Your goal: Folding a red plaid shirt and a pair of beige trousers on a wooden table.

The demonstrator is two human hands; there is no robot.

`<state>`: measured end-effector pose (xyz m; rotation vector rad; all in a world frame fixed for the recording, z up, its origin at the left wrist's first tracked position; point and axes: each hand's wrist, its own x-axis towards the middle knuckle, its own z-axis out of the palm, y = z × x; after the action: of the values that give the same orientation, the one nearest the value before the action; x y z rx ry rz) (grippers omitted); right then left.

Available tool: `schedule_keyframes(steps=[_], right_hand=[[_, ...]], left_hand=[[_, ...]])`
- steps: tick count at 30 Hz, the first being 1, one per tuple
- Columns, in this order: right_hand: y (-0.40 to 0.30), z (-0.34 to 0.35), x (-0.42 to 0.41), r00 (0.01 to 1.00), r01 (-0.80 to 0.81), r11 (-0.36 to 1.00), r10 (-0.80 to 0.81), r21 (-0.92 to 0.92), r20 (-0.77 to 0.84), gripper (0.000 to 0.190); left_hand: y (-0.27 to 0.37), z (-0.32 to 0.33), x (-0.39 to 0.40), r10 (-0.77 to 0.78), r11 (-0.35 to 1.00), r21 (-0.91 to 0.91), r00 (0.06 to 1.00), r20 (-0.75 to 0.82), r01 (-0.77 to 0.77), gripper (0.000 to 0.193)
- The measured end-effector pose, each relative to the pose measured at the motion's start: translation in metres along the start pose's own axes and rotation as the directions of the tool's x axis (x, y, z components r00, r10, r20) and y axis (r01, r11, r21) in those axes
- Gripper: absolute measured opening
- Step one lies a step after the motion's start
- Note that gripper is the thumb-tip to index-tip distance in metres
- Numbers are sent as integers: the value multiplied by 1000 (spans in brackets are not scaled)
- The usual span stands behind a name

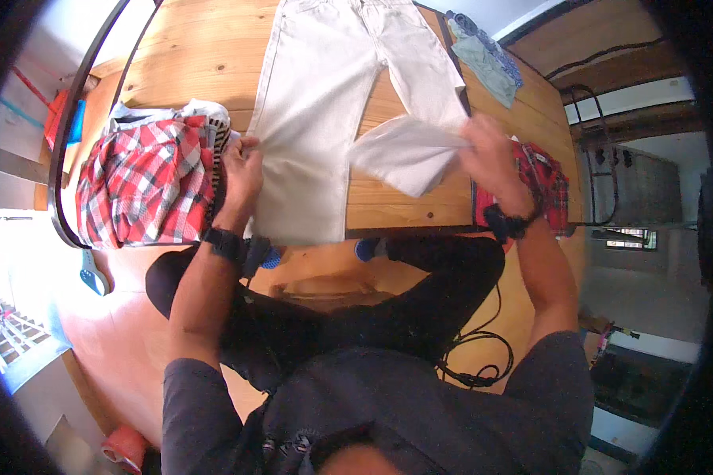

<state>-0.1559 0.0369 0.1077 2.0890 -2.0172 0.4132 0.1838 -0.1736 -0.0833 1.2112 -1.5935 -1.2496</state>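
A pair of off-white trousers (318, 119) lies spread on a wooden tabletop (196, 65), waist at the far side. My left hand (242, 169) has curled fingers at the outer edge of the left-side leg, where creases start. On the other side, my right hand (492, 160), blurred, holds the outer edge of the right-side leg. That leg's lower part is twisted and bent inward, with its hem slanting over the wood. The left-side leg lies flat, its hem at the table's near edge. Both wrists wear dark bands.
Beside my left hand sits a pile of clothes with a red checked shirt (148, 178) on top. A red plaid garment (543, 184) lies right of my right hand. Light green and blue clothes (484, 59) rest at the far right. A black cable (481, 356) coils by my crossed legs.
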Motion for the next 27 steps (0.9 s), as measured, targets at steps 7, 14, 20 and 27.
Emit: schedule_keyframes(steps=[7, 14, 20, 27], right_hand=[[30, -67, -131, 959, -95, 974, 145, -207, 242, 21], [-1, -36, -176, 897, -142, 987, 162, -78, 412, 20], [-14, -29, -173, 907, -103, 988, 140, -115, 398, 18], [-6, -55, -159, 904, -243, 960, 277, -140, 326, 16]], left_hand=[[29, -3, -2, -98, 974, -211, 992, -76, 80, 21], [32, 3, -2, -46, 990, -140, 990, -131, 27, 18], [-35, 0, 16, 228, 938, 286, 970, -79, -197, 18], [-22, 1, 6, 229, 902, 386, 972, -52, -192, 17]])
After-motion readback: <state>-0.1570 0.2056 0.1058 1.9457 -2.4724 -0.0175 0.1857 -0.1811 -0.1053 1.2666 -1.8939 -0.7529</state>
